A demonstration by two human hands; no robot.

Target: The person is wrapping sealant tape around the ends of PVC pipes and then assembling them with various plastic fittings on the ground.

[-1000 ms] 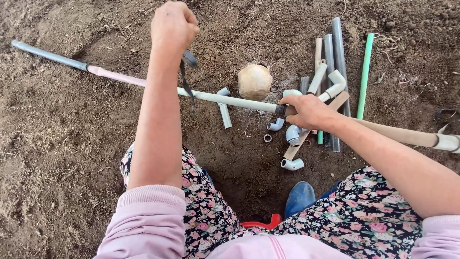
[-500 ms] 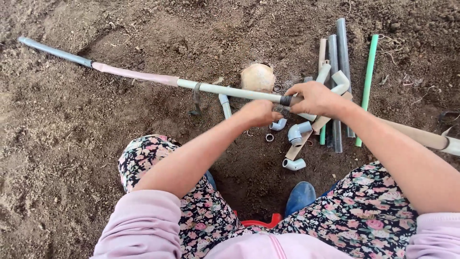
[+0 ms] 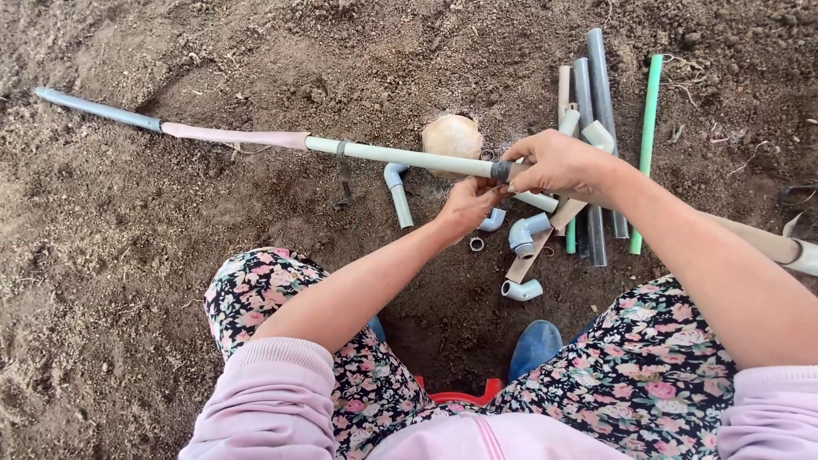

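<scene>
The long grey plastic pipe [image 3: 400, 157], with its pink-wrapped stretch, lies almost level above the brown soil, and since half a second ago your left hand [image 3: 467, 204] has crept closer to the dark joint. Your right hand [image 3: 558, 163] is closed around the pipe at that joint, your left fingertips pinching it from below. Grey pipe elbows [image 3: 528, 234] and the green rod [image 3: 645, 145] lie beneath.

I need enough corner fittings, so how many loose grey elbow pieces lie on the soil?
3: one elbow below the right hand, one nearest the blue shoe, one by the left hand. Others may be hidden.
</scene>
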